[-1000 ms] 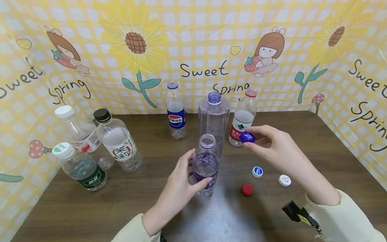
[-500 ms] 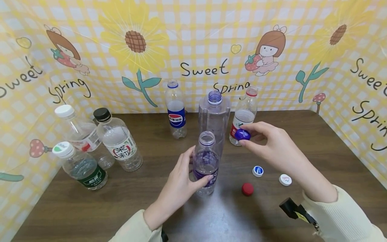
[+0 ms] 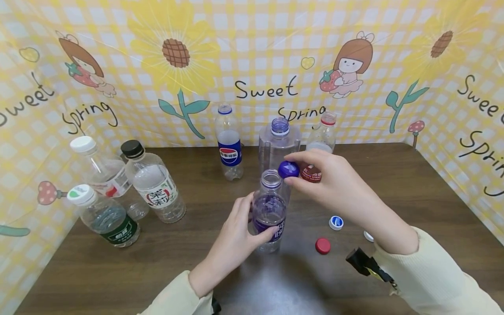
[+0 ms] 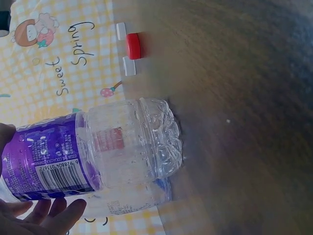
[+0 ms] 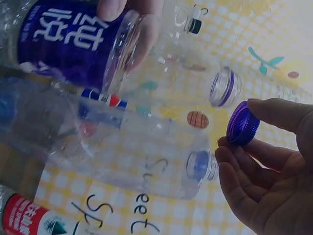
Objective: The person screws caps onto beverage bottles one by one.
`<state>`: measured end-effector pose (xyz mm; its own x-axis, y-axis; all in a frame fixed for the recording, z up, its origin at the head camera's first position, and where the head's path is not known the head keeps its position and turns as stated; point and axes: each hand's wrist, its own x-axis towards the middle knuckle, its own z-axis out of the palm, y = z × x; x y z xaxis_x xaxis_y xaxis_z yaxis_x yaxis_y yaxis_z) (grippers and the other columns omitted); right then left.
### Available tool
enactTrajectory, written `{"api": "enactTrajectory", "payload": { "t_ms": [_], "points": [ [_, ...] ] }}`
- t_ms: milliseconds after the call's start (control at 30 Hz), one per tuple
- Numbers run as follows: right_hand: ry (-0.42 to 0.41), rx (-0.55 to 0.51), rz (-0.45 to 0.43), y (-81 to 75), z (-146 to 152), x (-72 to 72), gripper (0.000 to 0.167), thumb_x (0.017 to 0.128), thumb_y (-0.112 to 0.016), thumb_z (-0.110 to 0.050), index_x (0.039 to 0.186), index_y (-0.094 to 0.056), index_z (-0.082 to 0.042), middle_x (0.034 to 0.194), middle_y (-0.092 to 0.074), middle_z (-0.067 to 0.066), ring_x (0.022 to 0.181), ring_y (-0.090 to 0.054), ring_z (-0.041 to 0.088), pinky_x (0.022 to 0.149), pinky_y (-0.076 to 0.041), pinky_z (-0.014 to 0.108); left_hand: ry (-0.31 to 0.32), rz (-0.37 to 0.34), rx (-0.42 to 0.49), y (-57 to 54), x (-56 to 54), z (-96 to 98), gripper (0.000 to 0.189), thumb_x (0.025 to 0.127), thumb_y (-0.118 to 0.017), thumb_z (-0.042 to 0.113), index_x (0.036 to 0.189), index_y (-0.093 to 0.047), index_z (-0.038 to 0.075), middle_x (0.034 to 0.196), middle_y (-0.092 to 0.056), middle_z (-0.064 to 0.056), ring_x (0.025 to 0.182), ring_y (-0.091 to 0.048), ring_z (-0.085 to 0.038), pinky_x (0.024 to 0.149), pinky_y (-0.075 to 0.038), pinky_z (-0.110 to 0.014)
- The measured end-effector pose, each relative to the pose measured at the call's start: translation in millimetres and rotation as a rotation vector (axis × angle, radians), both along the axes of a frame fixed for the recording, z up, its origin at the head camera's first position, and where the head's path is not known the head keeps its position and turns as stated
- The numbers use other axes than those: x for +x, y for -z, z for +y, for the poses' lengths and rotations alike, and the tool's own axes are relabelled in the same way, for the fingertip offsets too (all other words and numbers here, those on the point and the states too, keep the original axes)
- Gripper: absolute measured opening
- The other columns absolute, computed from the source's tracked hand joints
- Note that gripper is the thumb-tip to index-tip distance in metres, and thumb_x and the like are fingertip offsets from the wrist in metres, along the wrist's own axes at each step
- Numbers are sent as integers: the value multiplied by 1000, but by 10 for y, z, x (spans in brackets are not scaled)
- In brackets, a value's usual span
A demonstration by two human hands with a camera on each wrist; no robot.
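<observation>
My left hand grips a clear bottle with a purple label, which stands upright on the table with its mouth uncovered. In the left wrist view, fingers wrap the purple label below the barcode. My right hand pinches a purple bottle cap between thumb and fingers, just right of the bottle's mouth. The right wrist view shows the cap with its hollow side facing the open neck, a small gap between them. Behind stands a tall, uncapped clear bottle.
Uncapped bottles with a blue label and a red label stand at the back. At the left are capped bottles: black-capped, green-labelled and white-capped. A red cap, a blue-and-white cap and a white cap lie at the right.
My right hand has moved left with the purple cap, from in front of the red-labelled bottle to beside the held bottle's mouth. The left hand keeps its grip in nearly the same place.
</observation>
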<state>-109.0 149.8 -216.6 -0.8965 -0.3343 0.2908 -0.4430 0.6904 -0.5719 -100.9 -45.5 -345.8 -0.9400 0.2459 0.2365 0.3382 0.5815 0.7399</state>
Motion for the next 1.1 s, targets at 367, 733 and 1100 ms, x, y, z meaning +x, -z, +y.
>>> {"api": "enactTrajectory", "payload": {
  "t_ms": [367,733,1100],
  "points": [
    [-92,79,20,-18,-143,-71,35,88,-68,-13,122,-64,-9,113,-68,7,95,-61,18,75,-49,33,23,-15,6,-2,-8,3,74,79,-78,24,138,-37,8,125,-61,-14,111,-64,-27,93,-53,-41],
    [-161,129,39,-28,-154,-103,35,88,-66,-10,123,-63,-7,116,-67,8,91,-60,17,76,-50,35,33,-40,20,-7,-13,-1,74,78,-78,23,138,-36,9,124,-62,-16,108,-66,-28,91,-54,-40],
    [-133,130,-25,-55,-154,-103,34,88,-67,-15,121,-64,-8,110,-68,5,101,-64,18,82,-52,40,49,-82,32,-5,-31,1,75,80,-77,23,139,-34,10,131,-58,-16,111,-64,-30,93,-54,-41]
  ]
}}
